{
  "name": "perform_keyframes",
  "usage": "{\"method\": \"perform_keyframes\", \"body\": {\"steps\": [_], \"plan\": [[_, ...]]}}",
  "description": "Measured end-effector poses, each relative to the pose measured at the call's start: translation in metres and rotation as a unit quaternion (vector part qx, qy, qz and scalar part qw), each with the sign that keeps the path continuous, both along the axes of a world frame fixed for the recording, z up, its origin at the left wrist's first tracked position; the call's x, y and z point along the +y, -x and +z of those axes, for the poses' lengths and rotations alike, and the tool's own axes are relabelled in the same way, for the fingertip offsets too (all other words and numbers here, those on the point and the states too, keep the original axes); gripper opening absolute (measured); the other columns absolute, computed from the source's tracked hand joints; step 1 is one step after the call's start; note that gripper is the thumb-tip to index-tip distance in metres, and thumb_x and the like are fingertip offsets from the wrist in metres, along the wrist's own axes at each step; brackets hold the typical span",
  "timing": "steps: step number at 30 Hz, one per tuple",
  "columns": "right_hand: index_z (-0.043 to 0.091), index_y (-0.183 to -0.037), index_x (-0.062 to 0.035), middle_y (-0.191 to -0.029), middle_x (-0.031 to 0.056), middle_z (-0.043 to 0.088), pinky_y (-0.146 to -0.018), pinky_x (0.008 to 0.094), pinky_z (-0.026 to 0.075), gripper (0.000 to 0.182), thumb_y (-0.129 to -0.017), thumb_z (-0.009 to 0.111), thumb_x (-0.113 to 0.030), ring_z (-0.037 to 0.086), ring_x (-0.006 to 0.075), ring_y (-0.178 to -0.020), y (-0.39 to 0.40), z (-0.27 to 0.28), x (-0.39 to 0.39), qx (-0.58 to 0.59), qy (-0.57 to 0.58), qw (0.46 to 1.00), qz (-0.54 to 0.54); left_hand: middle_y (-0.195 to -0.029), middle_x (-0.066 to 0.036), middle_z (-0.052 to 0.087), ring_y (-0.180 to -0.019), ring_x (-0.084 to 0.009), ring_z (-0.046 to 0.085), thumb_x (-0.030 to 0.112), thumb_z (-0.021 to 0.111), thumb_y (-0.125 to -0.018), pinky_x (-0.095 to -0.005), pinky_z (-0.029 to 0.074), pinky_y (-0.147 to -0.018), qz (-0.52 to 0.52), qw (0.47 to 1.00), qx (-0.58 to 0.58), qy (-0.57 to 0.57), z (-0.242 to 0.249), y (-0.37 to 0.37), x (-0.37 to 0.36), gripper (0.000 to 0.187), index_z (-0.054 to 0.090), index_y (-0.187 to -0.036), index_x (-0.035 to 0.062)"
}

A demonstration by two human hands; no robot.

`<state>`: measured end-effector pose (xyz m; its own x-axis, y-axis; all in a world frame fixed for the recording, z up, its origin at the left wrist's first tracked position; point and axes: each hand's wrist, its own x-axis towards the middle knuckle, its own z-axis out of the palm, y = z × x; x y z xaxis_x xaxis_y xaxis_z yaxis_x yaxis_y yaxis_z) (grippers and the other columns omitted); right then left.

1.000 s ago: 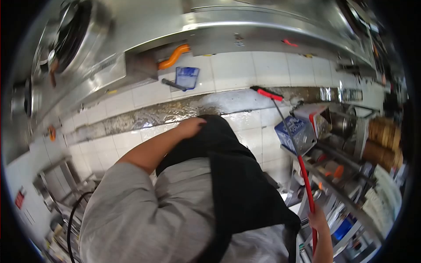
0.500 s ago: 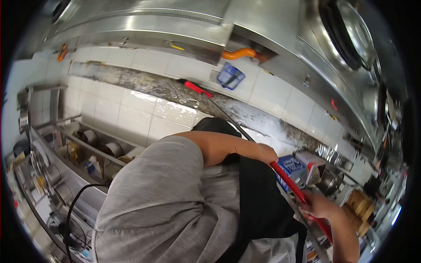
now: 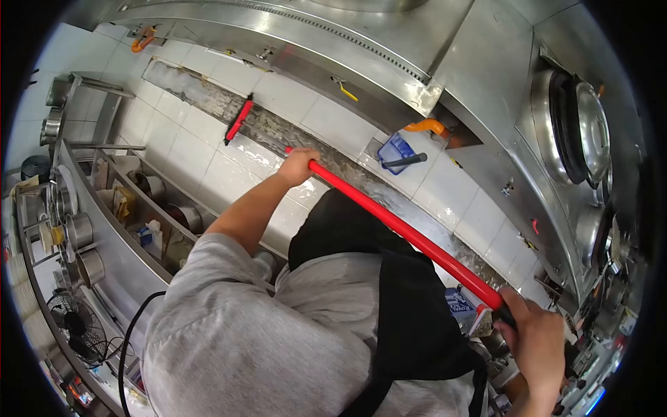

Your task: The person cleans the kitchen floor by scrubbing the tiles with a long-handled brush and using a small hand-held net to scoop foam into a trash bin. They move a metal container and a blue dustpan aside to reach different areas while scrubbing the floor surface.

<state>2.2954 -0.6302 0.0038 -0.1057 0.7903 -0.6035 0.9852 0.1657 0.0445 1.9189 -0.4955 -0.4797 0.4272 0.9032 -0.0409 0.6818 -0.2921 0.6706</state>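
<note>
A long-handled floor brush (image 3: 410,235) with a red pole runs slantwise across my body. Its narrow red head (image 3: 240,121), dark along the edge, rests on the wet tiles beside a drain channel (image 3: 306,144). Around the pole's upper part my left hand (image 3: 299,167) is closed, arm stretched forward. My right hand (image 3: 531,330) grips the dark end of the pole, low on the right. A blue dustpan-like scoop (image 3: 396,151) with a dark handle lies by the wall side of the channel.
Steel cooking counters (image 3: 389,62) line the far side, with an orange pipe (image 3: 427,127) below. On the left stands a steel shelf unit (image 3: 125,257) with pots, and a black fan (image 3: 75,320). A blue box (image 3: 458,306) sits near my right side.
The brush head has moved left along the channel onto the tiles. My left hand has reached forward and left with the pole. The view has shifted too.
</note>
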Motion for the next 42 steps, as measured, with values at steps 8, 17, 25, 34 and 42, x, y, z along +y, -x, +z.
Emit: {"method": "perform_keyframes", "body": {"steps": [8, 17, 25, 34, 42], "plan": [[0.056, -0.093, -0.0013, -0.086, 0.0003, 0.052, -0.062, 0.0214, 0.038, 0.046, -0.069, 0.084, -0.029, 0.047, 0.0070, -0.072, -0.034, -0.028, -0.047, 0.400, -0.244, 0.789, -0.397, -0.063, -0.014, 0.048, -0.062, -0.0351, 0.046, 0.016, 0.079, -0.076, -0.0419, 0.039, -0.062, 0.017, 0.989, -0.146, 0.011, 0.013, -0.050, -0.019, 0.039, 0.043, -0.065, 0.0031], [0.036, -0.066, -0.0131, -0.079, 0.0054, 0.044, -0.093, 0.0405, 0.036, 0.031, -0.086, 0.059, -0.013, 0.044, 0.0181, -0.079, -0.035, -0.002, -0.044, 0.594, -0.593, 0.386, -0.383, -0.065, -0.008, 0.051, -0.066, -0.0292, 0.051, 0.027, 0.081, -0.073, -0.0384, 0.037, -0.069, 0.036, 0.973, -0.224, 0.035, 0.058, -0.165, -0.074, 0.041, 0.046, -0.064, 0.0078], [0.046, -0.067, -0.0204, -0.055, -0.0112, 0.036, -0.056, 0.0232, 0.041, 0.031, -0.095, 0.049, -0.033, 0.038, 0.0051, -0.051, -0.050, 0.022, -0.035, 0.808, -0.259, 0.496, -0.185, -0.072, -0.005, 0.051, -0.075, -0.0264, 0.049, 0.024, 0.081, -0.072, -0.0368, 0.034, -0.075, 0.014, 0.963, -0.253, 0.091, 0.087, -0.192, -0.088, 0.034, 0.050, -0.073, 0.0095], [0.039, -0.065, -0.0195, -0.053, -0.0114, 0.037, -0.053, 0.0216, 0.041, 0.034, -0.094, 0.055, -0.026, 0.038, 0.0038, -0.046, -0.042, 0.047, -0.011, 0.788, -0.254, 0.538, -0.157, -0.078, -0.004, 0.050, -0.081, -0.0243, 0.047, 0.024, 0.078, -0.076, -0.0357, 0.032, -0.079, -0.025, 0.953, -0.282, 0.106, 0.087, -0.205, -0.089, 0.031, 0.050, -0.078, 0.0121], [0.042, -0.065, -0.0191, -0.054, -0.0105, 0.039, -0.054, 0.0222, 0.043, 0.033, -0.095, 0.054, -0.027, 0.038, 0.0042, -0.047, -0.039, 0.067, 0.004, 0.787, -0.221, 0.560, -0.136, -0.084, -0.003, 0.051, -0.084, -0.0241, 0.048, 0.013, 0.073, -0.073, -0.0372, 0.031, -0.083, -0.032, 0.938, -0.327, 0.107, 0.092, -0.218, -0.094, 0.026, 0.051, -0.087, 0.0136]]}}
